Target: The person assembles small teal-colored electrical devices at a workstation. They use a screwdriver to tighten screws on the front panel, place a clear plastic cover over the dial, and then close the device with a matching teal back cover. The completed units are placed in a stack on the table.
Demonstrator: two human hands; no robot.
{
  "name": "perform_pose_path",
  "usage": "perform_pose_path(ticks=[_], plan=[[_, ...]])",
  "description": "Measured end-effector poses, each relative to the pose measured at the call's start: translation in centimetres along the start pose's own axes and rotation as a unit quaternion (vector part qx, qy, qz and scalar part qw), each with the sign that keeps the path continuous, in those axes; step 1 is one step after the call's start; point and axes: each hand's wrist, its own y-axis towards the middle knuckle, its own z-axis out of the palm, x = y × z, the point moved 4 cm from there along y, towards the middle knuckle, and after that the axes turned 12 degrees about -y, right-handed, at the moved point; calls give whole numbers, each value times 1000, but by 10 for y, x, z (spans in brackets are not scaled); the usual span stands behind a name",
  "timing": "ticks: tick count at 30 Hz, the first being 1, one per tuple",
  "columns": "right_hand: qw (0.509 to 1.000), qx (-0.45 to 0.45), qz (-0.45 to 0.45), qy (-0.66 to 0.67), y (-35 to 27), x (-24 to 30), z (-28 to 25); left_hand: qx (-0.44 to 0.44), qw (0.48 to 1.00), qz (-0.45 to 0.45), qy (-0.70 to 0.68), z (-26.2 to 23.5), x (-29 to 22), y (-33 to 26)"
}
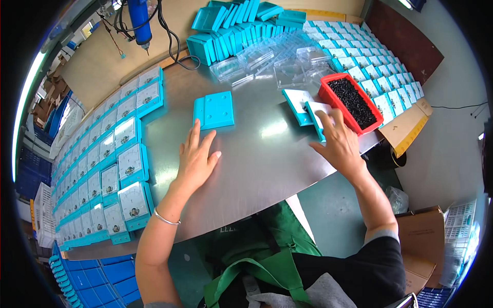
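Nearest to me, below the counter edge, there is green cloth (277, 231) over my lap. A pale bracelet (167, 220) is around my left wrist. My left hand (194, 158) is above the metal counter (246, 172), its fingers spread and released. One fingertip reaches the near left corner of a flat teal block (218, 110); whether it presses there, I cannot tell.

My right hand (341, 146) lies over a white-faced teal piece (316, 106), the thumb apart from the other fingers. I cannot tell if they grasp this piece. It partly covers a second white-faced piece (298, 99), just to its left. Close beside both is a red tub (372, 127), full of small black parts (352, 100).

Along the left side stand rows of white-faced units (126, 132), and similar rows (359, 64) fill the far right. Farther away lie clear covers (257, 57), then piled teal trays (226, 43). At the far left hangs a blue tool (139, 23).
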Motion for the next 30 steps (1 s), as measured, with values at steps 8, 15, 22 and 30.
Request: perform_pose_path(ticks=[8,15,22,30], plan=[[985,-147,-23,89,-23,-17,34,-19,944,11,-328,24,-62,-47],[941,-179,-236,160,-23,93,21,86,474,-190,-855,55,-63,-45],[893,52,-222,389,-18,133,-2,-47,512,-213,-831,32,-47,-57],[703,133,-101,691,-4,139,-26,-69,559,-242,-790,12,-51,-115]])
